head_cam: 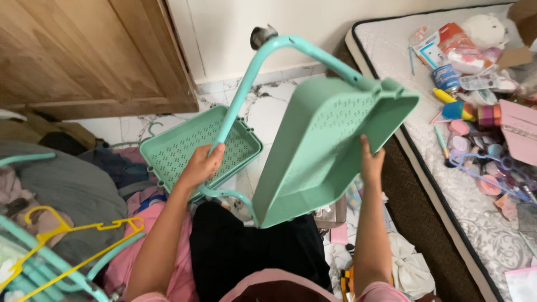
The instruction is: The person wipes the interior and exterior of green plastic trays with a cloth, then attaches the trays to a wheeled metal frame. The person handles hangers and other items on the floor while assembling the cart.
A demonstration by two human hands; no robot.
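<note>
Two bare forearms come up from bottom centre, pink sleeves at the frame's lower edge. Left hand [200,165] is wrapped around the tube [246,84], a mint-green curved bar running from mid-frame up to top centre and over to the right. Right hand [371,162] grips the lower right edge of the tray [330,140], thumb on the underside, fingers hidden behind it. Trays count: two. The held one is centre frame, tilted steeply, underside toward camera; mint plastic, rectangular, raised rim, perforated base with rows of small holes, joined to the tube at its upper right corner. Second tray [196,146], same colour and hole pattern, lies flat on the floor left of centre, just behind the left hand. One yellow hanger [78,229] lower left on a clothes pile. One wooden door [89,50] upper left. One mattress [447,184] along the right side, covered with many small toys and bottles, too cluttered to count.
</note>
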